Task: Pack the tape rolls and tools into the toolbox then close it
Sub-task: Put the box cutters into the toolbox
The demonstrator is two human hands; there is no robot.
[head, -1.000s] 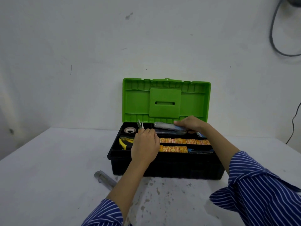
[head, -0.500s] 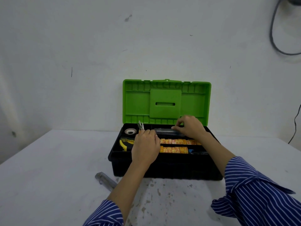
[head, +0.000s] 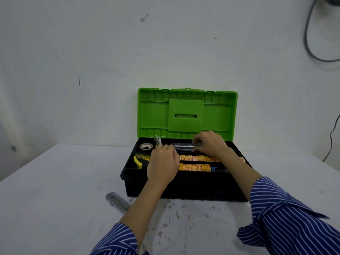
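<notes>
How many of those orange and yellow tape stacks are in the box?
2. One stack lies in the middle of the box; the other stack lies just in front of it. The hands may hide more.

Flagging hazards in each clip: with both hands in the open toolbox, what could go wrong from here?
1. The grey tool lies on the table in front of the toolbox, so the box may get closed without it.
2. The metal tool tips gripped by the left hand stick up above the tray and might block the green lid.
3. The clear-wrapped pack under the right hand may sit proud.
</notes>
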